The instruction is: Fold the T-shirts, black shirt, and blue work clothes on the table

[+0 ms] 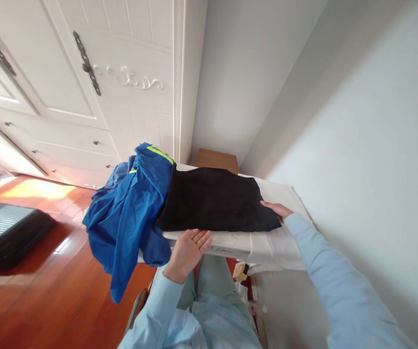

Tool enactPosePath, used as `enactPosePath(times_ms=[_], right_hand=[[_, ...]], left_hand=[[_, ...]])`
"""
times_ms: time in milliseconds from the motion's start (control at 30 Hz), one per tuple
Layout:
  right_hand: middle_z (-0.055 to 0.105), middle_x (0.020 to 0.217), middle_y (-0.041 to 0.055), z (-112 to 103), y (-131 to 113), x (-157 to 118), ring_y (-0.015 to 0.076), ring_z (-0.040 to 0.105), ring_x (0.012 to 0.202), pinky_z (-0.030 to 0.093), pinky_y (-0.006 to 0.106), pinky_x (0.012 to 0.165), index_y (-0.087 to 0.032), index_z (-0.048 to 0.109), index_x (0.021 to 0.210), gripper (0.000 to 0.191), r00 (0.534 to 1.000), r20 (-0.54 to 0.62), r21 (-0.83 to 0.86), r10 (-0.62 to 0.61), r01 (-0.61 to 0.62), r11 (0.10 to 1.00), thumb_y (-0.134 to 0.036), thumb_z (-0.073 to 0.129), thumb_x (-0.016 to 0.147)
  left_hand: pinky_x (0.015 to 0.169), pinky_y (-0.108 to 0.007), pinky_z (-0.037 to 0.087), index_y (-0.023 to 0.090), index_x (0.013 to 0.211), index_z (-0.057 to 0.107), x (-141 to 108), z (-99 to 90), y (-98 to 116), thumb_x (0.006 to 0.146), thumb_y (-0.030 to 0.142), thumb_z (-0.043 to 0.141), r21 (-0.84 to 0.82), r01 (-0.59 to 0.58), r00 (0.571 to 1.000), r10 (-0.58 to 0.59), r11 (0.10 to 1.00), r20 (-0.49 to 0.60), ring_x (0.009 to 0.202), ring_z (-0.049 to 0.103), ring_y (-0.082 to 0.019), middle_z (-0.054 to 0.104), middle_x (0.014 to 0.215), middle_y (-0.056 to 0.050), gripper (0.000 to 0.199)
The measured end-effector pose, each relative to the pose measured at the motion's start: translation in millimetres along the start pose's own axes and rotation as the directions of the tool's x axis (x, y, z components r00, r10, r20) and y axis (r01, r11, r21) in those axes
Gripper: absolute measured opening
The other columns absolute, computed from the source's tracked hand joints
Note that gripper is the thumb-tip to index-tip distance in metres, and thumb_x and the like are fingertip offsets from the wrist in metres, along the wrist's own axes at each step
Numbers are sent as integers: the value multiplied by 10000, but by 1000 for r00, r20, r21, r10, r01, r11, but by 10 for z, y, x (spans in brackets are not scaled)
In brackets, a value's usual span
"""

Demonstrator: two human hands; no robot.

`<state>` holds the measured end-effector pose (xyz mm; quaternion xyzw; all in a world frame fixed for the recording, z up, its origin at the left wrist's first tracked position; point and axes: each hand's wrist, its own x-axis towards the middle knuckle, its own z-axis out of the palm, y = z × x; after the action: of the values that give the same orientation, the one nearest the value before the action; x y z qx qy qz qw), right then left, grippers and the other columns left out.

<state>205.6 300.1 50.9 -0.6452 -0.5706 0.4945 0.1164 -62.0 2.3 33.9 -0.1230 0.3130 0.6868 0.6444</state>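
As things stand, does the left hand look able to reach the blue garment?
Probably yes. The left hand is open at the near edge of the white surface, close to the hanging part of the blue garment, and nothing visible stands between them.

I see the cloth (216, 199) lying on the table (231, 241), the garments (132, 203) at its left, hanging over the edge; a cabinet (139, 34) stands beyond to the left, a wall (369, 145) to the right, and behind the table sits what may be a box (216, 158)
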Motion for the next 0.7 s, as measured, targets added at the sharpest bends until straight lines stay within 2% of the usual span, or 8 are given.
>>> enactPosePath(times_ms=[100, 200, 300, 400, 467, 567, 700], right_hand=[[765, 724, 114, 97, -220, 19, 269, 724, 762, 600, 353, 706, -150, 726, 779, 292, 996, 73, -51, 59, -56, 997, -417, 835, 736], [789, 808, 107, 192, -374, -32, 272, 744, 895, 599, 353, 845, -145, 729, 849, 200, 995, 100, -11, -10, 11, 1000, -298, 813, 753], [800, 870, 111, 187, -458, -176, 278, 749, 947, 593, 363, 894, -134, 735, 965, 233, 988, 116, 132, -100, 85, 988, -291, 773, 798], [805, 899, 117, 35, -452, -390, 297, 758, 932, 606, 390, 907, -142, 742, 1029, 317, 978, 113, 256, -173, 140, 957, -313, 810, 770], [806, 940, 124, -110, -363, -553, 314, 759, 940, 612, 416, 915, -149, 743, 1052, 373, 976, 102, 284, -192, 157, 946, -340, 837, 746], [803, 983, 132, -275, -73, -780, 334, 755, 971, 604, 451, 937, -159, 739, 1085, 425, 977, 122, 274, -175, 136, 952, -387, 843, 742], [798, 1034, 126, -284, 457, -923, 325, 750, 1005, 582, 442, 975, -175, 747, 1032, 394, 954, 260, 319, -150, 61, 946, -397, 852, 724]], left_hand=[[824, -355, 602, 133, 915, 632, 188, 70, 66, 966, 215, 487, -4, 64, 998, -64, 998, -3, 989, 728, -261, 715, 987, -157, 174], [779, -335, 605, 135, 935, 648, 328, 113, 95, 975, 283, 547, 25, 77, 997, -76, 997, -30, 922, 731, -242, 724, 969, -135, 183], [782, -331, 608, 148, 952, 661, 370, 125, 109, 982, 279, 561, 27, 20, 999, -19, 999, -40, 878, 731, -223, 731, 944, -111, 168], [804, -331, 614, 158, 980, 662, 330, 82, 144, 993, 220, 532, -21, -71, 994, 69, 997, -79, 877, 735, -202, 741, 984, -99, 145], [794, -339, 620, 153, 947, 657, 278, 32, 176, 990, 192, 525, -45, -89, 991, 83, 995, -108, 857, 739, -201, 745, 962, -101, 145], [757, -342, 630, 141, 918, 666, 202, -32, 214, 982, 159, 519, -68, -131, 984, 121, 989, -132, 791, 741, -197, 749, 894, -90, 161], [762, -282, 627, 169, 1050, 706, 170, -50, 238, 955, 119, 531, -71, -310, 942, 296, 948, -159, 870, 747, -177, 771, 992, -67, 206]])
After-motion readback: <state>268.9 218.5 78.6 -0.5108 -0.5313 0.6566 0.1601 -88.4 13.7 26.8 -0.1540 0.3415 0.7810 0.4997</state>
